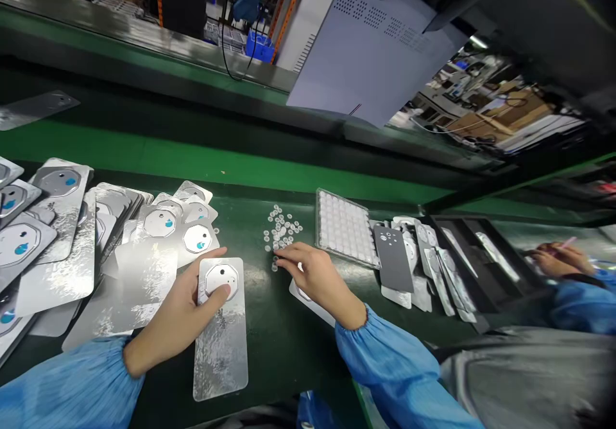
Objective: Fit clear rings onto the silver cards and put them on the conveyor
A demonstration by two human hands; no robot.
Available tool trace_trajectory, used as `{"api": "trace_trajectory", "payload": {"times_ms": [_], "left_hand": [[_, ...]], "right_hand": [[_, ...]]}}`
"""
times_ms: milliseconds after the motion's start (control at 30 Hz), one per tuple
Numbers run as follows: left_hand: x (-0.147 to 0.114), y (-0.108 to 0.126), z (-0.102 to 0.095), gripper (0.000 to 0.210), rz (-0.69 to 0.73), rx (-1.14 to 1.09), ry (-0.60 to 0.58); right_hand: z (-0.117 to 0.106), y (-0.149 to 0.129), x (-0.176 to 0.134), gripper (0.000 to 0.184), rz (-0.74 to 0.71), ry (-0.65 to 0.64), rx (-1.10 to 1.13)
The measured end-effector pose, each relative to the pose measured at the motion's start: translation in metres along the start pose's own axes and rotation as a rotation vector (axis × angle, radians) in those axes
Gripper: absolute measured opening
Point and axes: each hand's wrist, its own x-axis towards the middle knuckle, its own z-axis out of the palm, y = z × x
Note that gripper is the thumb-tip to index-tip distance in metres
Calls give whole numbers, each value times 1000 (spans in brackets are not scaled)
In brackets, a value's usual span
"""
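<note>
My left hand (185, 310) grips a silver rectangular panel (220, 358), its thumb lying across the white octagon near the top end and its fingers at the left edge. My right hand (315, 275) reaches into a scatter of small clear round pieces (282, 227) on the bench. Thumb and forefinger come together at the near edge of the scatter; whether a piece sits between them I cannot tell. Another silver panel (315, 306) lies partly hidden beneath my right hand and wrist.
Overlapping silver panels (62, 275) cover the left side. Right of the scatter are a clear tray of white round pieces (345, 224), a dark grey plate (393, 256) on more panels, and a black compartment tray (481, 256). Another person's hands (561, 258) are at far right.
</note>
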Motion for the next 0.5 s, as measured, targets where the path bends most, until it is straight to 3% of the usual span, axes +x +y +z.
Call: {"api": "trace_trajectory", "payload": {"times_ms": [200,400,500], "left_hand": [[0,0,-1,66,-15,11,1],[-3,1,0,93,37,153,109],[-2,2,0,86,67,153,116]], "right_hand": [[2,11,10,12,-53,-10,94],[-6,11,20,14,-64,-66,150],[-14,0,15,14,-63,-47,178]]}}
